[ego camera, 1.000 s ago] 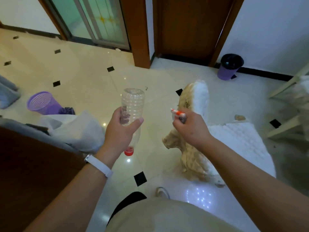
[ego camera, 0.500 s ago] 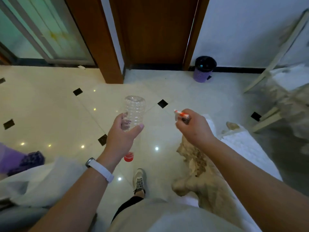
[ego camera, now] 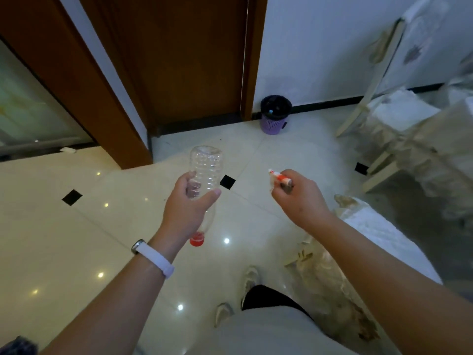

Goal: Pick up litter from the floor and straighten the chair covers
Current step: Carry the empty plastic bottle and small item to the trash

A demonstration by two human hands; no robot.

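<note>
My left hand grips a clear empty plastic bottle upside down, its red cap pointing at the floor. My right hand pinches a small white and orange wrapper between the fingers. A purple waste bin with a dark liner stands against the wall by the door frame, well ahead of both hands. A chair with a white and beige cover is under my right forearm. Another covered chair stands at the right.
A dark wooden door and a brown frame fill the far side. The glossy cream tile floor has small black diamonds. My shoes show below the hands.
The view has swung right and forward: the purple bin and the door are nearer, and the basket at the left has left the view. Both hands hold the same things.
</note>
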